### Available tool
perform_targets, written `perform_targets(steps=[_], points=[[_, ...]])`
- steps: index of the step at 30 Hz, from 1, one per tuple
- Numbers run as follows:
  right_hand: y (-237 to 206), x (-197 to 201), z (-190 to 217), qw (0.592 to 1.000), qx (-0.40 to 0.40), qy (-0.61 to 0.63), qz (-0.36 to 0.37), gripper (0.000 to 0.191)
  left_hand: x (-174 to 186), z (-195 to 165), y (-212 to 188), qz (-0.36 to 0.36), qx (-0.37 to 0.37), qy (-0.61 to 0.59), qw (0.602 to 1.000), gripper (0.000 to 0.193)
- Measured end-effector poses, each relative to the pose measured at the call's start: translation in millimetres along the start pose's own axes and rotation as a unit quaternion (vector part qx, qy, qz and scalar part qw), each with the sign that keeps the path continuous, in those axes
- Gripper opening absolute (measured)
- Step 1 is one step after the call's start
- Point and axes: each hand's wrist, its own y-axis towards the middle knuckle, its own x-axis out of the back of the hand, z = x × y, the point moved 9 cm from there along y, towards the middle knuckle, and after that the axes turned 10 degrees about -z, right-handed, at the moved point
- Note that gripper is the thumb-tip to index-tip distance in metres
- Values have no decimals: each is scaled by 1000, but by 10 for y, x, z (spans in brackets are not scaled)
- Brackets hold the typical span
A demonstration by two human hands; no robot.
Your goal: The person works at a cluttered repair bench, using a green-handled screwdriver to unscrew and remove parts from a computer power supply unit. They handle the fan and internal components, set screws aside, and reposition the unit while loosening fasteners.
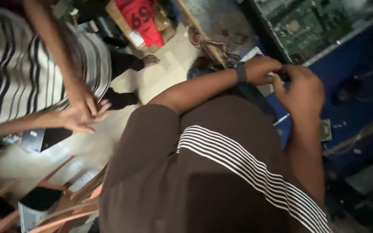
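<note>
Head view: I see both my left hand (262, 69) and right hand (301, 88) clenched on a small dark part (283, 76) just below the green circuit board (309, 26), over the blue bench (359, 108), tiled floor (169, 69) left of it.

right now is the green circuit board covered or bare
Bare: the green circuit board lies face up, chips and tracks showing, nothing on it.
</note>
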Motion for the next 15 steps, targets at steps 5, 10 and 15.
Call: perform_targets(steps=[5, 10, 15], points=[[-19, -138, -263, 986, -121, -93, 66, 31, 59, -13, 4, -21, 13, 34, 999, 43], [-23, 132, 20, 996, 79, 22, -25, 22, 22, -36, 13, 4, -58, -55, 997, 50], [-51, 124, -61, 999, 32, 6, -26, 25, 4, 52, 111, 39, -36, -13, 999, 36]])
